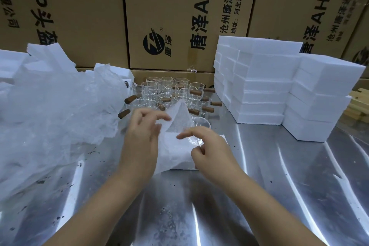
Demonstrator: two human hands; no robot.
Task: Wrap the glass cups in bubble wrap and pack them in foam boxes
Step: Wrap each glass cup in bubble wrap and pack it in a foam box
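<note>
A glass cup (202,124) lies on its side on a bubble wrap sheet (179,113), over a white foam box (223,138) on the steel table (199,209). My left hand (142,132) pinches the sheet's edge and lifts it into a peak beside the cup. My right hand (207,146) is on the cup's near end, its index finger stretched across the glass and its other fingers curled; the cup's handle is hidden. Several more glass cups with wooden handles (169,92) stand in a cluster just behind.
A big loose heap of bubble wrap (60,110) fills the table's left side, with foam pieces (50,56) behind it. Stacks of closed foam boxes (259,86) stand at the right. Cardboard cartons (169,16) wall off the back. Wooden pieces (359,106) lie at the far right.
</note>
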